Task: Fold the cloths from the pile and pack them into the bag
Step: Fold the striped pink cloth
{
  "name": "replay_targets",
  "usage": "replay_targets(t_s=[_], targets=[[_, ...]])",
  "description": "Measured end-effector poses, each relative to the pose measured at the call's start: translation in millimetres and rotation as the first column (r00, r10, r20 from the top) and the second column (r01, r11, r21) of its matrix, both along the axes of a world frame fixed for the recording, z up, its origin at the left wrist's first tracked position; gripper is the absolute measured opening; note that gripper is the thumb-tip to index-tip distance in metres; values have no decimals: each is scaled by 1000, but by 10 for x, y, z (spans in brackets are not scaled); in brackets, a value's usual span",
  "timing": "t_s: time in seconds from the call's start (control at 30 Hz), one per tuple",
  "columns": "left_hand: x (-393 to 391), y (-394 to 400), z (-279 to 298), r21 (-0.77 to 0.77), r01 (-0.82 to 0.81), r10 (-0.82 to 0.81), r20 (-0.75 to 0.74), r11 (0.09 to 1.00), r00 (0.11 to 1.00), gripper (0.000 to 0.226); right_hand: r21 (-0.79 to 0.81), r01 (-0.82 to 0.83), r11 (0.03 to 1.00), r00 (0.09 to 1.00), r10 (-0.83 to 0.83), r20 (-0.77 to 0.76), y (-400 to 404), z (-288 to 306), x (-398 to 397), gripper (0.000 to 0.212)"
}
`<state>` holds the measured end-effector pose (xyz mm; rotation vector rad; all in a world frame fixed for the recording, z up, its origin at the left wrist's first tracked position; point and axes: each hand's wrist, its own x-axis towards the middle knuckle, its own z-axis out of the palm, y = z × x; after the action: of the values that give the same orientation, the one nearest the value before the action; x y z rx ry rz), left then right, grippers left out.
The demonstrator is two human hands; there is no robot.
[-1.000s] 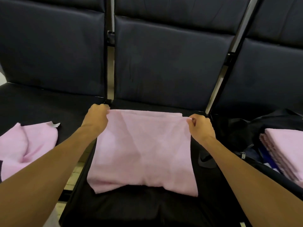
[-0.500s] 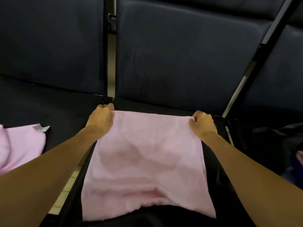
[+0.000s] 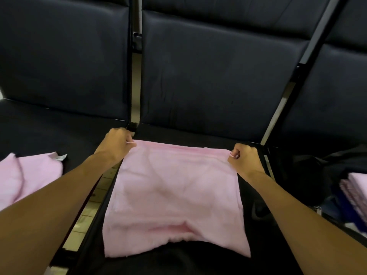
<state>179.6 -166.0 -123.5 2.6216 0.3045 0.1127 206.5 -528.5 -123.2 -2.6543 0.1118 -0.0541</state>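
Both hands grip the far edge of a pink cloth (image 3: 174, 195): the left hand (image 3: 116, 144) pinches its far left corner with curled fingers, and the right hand (image 3: 245, 158) pinches its far right corner the same way, so that the edge between them is pulled fairly straight; the cloth lies spread on the dark middle seat (image 3: 198, 133) of a row of padded chairs, its near edge uneven and hanging a little wavy toward the person, with a fold or crease showing across its near part; both forearms reach out over the cloth's two sides; to the left of the cloth, on the neighbouring seat (image 3: 49, 124), lies a rumpled pile of pink cloths (image 3: 29, 175) with a small pale label at its far corner, apart from the cloth being held; to the right of the cloth, on the third seat, sits a dark bag (image 3: 309, 175), open, with a stack of folded pink cloths (image 3: 355, 193) inside it at the frame's edge; behind the cloth rise the dark backrests (image 3: 218, 76), and pale floor tiles (image 3: 91, 213) show through the gap beside its left edge.
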Motion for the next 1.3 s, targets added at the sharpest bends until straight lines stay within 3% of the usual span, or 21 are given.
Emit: replay_targets(t_s=[0.33, 0.43, 0.57, 0.63, 0.73, 0.83, 1.0, 1.13, 1.3], targets=[[-475, -254, 637, -91, -35, 60, 292, 995, 954, 21, 181, -7, 983, 955, -47, 293, -302, 546, -752, 15], [-632, -301, 795, -92, -22, 57, 398, 995, 916, 9, 164, -29, 986, 924, -36, 380, -346, 700, -930, 13], [-849, -411, 1061, -27, -23, 34, 517, 999, 855, 22, 101, 14, 995, 872, -61, 485, -340, 892, -1100, 25], [-975, -485, 1176, -70, -15, 52, 562, 997, 825, 14, 182, -5, 983, 849, -92, 520, -336, 963, -1187, 23], [-1140, -544, 1276, -275, 63, 111, 575, 959, 810, 10, 389, -18, 921, 823, -207, 529, -302, 1060, -1300, 18], [-1292, -590, 1381, -413, 137, 146, 583, 900, 799, 11, 449, -55, 892, 795, -232, 560, -249, 1138, -1397, 16], [-1440, -582, 1536, -376, 156, 147, 661, 913, 735, 5, 476, -168, 864, 727, -218, 651, -217, 1222, -1453, 20], [-1441, -578, 1522, -363, 210, 113, 694, 908, 711, 9, 456, -196, 868, 723, -186, 666, -235, 1182, -1397, 22], [-1336, -588, 1441, -357, 162, 153, 708, 920, 690, 4, 470, -181, 864, 737, -198, 647, -234, 1136, -1326, 15]])
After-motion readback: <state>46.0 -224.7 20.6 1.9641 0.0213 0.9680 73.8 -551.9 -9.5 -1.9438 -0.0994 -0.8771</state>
